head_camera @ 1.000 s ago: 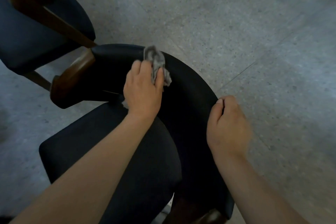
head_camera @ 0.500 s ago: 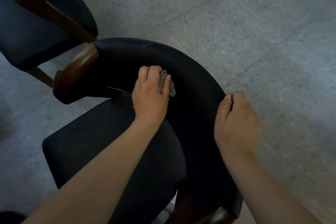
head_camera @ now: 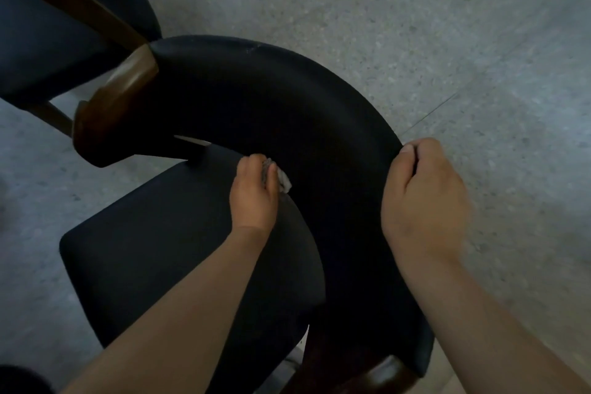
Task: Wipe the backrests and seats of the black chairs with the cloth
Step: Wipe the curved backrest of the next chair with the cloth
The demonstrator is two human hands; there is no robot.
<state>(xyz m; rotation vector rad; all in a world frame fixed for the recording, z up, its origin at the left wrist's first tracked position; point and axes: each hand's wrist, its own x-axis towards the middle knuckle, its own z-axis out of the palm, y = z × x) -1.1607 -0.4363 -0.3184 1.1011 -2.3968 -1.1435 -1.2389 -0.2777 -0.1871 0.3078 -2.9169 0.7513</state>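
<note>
grey cloth point(head_camera: 281, 181), bunched in the left hand point(head_camera: 254, 198), presses low on the black backrest point(head_camera: 287, 99); the right hand point(head_camera: 422, 198) grips its top edge. the wad, seemingly small, could slip or skip patches.

Cloth point(head_camera: 283, 181) between backrest point(head_camera: 287, 112) and seat point(head_camera: 160, 240)

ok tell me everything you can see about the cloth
The cloth is small, grey and crumpled, and looks like soft fabric. Most of it is hidden in the left hand, whose fingers curl round it; only a bunched edge shows past them. It is held against the lower inner face of the black backrest, just above the seat.
</note>
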